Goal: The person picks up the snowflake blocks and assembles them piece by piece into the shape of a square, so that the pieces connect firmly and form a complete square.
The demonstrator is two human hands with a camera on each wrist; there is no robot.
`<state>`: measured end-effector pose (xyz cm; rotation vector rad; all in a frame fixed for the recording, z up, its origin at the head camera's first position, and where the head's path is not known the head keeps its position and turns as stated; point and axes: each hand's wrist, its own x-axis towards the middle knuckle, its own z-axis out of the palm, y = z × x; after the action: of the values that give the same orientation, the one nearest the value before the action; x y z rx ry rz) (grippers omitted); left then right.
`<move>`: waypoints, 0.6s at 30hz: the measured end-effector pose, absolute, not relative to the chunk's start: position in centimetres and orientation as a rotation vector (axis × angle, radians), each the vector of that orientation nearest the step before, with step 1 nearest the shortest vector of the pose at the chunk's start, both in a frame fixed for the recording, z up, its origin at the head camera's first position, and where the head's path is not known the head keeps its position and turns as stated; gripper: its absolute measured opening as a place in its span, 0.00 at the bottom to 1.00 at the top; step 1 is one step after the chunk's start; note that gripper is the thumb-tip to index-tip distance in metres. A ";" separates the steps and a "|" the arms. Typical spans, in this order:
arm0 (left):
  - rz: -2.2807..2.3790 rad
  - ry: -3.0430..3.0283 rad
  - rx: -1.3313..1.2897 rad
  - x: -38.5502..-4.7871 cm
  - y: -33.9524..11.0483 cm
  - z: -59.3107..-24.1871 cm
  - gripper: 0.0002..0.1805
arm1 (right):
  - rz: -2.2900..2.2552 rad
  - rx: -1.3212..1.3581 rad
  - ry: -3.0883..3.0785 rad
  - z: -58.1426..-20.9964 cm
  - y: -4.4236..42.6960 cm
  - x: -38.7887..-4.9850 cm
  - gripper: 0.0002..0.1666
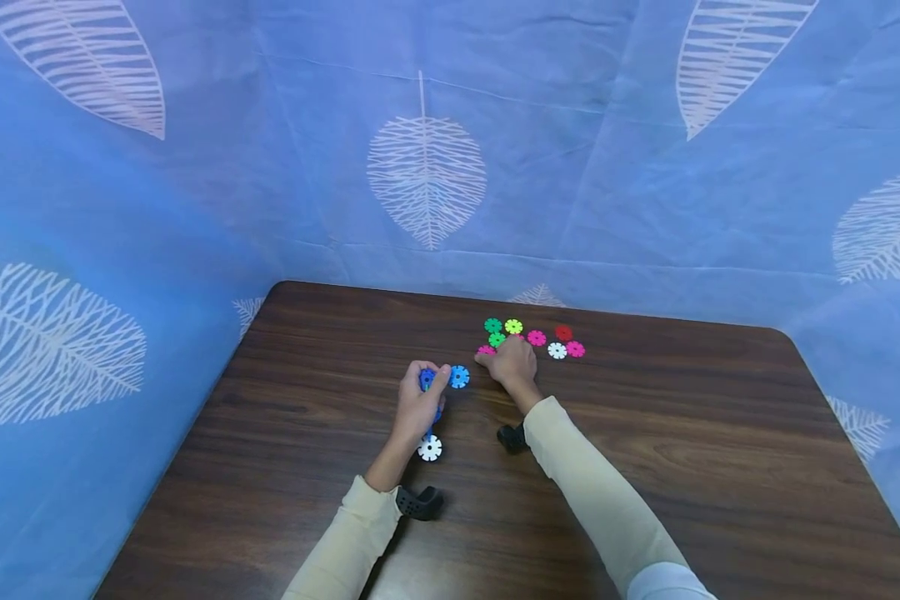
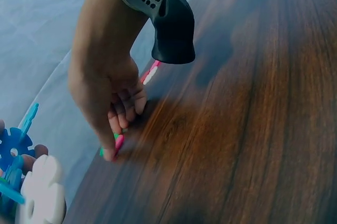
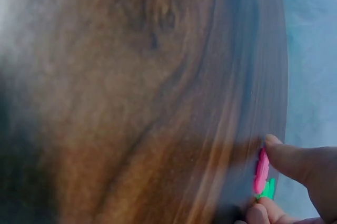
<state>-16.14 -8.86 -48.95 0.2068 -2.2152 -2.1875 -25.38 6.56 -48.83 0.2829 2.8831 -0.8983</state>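
My left hand [image 1: 417,407] grips a joined group of notched plastic discs above the table. A dark blue disc [image 1: 427,379] shows between its fingers, a light blue disc [image 1: 460,377] sticks out to the right, and a white disc [image 1: 430,448] hangs at the near end. In the left wrist view, that white disc [image 2: 42,190] and a blue disc [image 2: 13,150] fill the lower left corner. Farther back, my right hand [image 1: 515,364] reaches down to the loose discs. Its thumb and fingertips pinch a pink disc [image 3: 261,171] by opposite edges, close to the tabletop.
Around the right hand lie green discs [image 1: 492,325], a yellow disc [image 1: 513,327], a red disc [image 1: 563,332], a loose white disc [image 1: 557,351] and more pink discs [image 1: 575,349]. The brown wooden table [image 1: 682,433] ends at a blue leaf-patterned cloth [image 1: 532,167].
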 end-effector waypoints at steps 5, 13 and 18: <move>-2.194 -2.211 0.232 -16.2 -9.2 -48.8 0.16 | -0.856 0.312 2.863 -48.9 6.7 -25.7 0.35; -2.185 -2.235 0.218 -15.1 -9.0 -46.1 0.13 | -1.022 0.224 2.875 -48.7 7.5 -25.5 0.19; -2.174 -2.234 0.219 -14.7 -8.8 -45.2 0.12 | -1.262 0.199 2.804 -48.6 8.1 -25.0 0.11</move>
<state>-14.67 -8.85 -45.23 0.2187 -2.2336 -2.1736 -24.99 8.06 -48.60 0.1989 2.8045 -1.2625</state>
